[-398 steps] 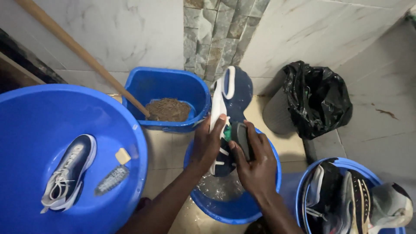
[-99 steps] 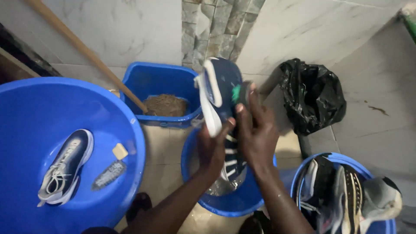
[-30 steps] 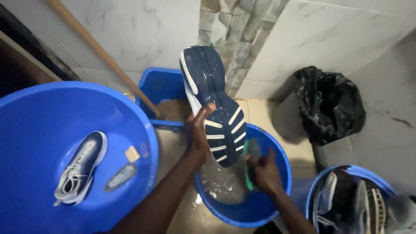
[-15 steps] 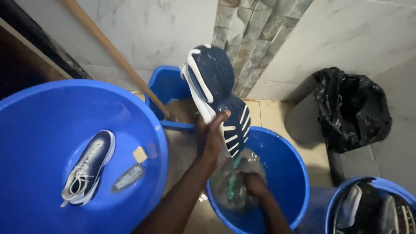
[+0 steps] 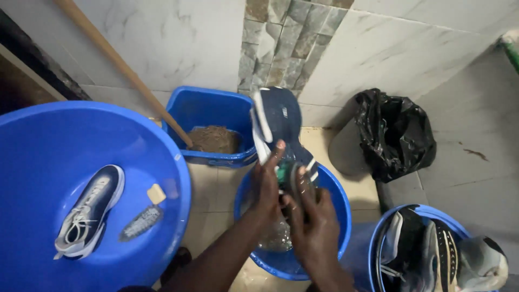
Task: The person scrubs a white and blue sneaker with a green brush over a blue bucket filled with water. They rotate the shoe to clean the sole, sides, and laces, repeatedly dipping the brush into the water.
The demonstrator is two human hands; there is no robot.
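A navy blue sneaker with white stripes (image 5: pixel 278 127) stands toe-up over the round blue plastic basin (image 5: pixel 330 189), my left hand (image 5: pixel 267 186) closed on its heel while my right hand (image 5: pixel 313 230), just below, grips a green-handled scrubbing brush (image 5: pixel 292 176) against it.

glossy plastic basin (image 5: pixel 330 189), cloth shoe (image 5: pixel 278 116), polished marble wall (image 5: pixel 178 43), wooden pole (image 5: pixel 124 70)

A tiled washing corner of a home. Pale marble-look wall tiles (image 5: pixel 178 43) rise behind a small blue water basin (image 5: pixel 330 216) on the floor. Left of it sits a large blue tub (image 5: pixel 32 140); behind it, a square blue bucket (image 5: pixel 205 108); right, a black plastic bag (image 5: pixel 397 135).
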